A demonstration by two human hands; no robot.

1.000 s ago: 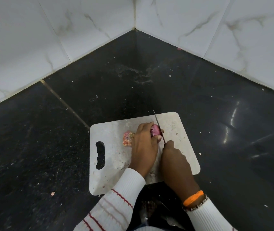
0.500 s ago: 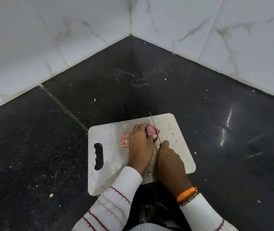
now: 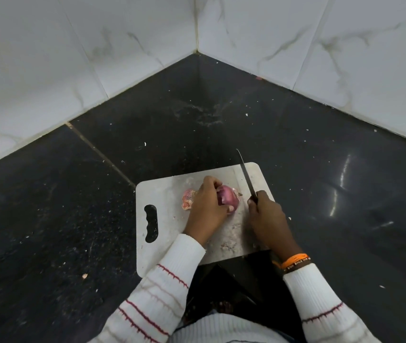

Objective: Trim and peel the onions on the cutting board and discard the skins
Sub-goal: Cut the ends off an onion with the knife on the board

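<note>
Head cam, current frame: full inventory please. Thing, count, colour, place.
cutting board: 1, white with a handle slot at its left end, on the black counter near the front edge
red onion: 1, purple-red, on the board right of centre, under the left hand
onion skin scrap: 1 clump, pale pink, on the board just left of the left hand
knife: 1, dark blade, raised, pointing away, right of the onion and clear of it
counter: 1, black, speckled with crumbs, corner section
wall tiles: white marble-look, behind the counter on both sides
left hand: grips the onion
right hand: grips the knife handle; orange wristband
</note>
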